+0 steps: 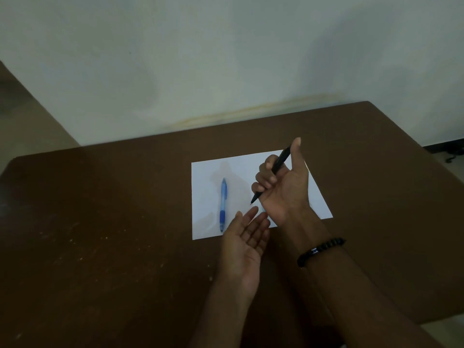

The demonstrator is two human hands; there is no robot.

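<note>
The fingers (263, 183) of my right hand (286, 190) curl round the black pen (283, 157) at mid-barrel, tip down over the paper (206, 172), my left hand (244, 239) flat and open just below; the pen looks light, stiff and slick, so I'd keep that mid-barrel hold.

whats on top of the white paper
A blue pen lies on the left part of the paper. The right hand grips a black pen over it; whatever lies beneath that hand is hidden.

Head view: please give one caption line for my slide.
Right hand grips a black pen over a white paper; left hand open, palm up; a blue pen lies on the paper.
</note>
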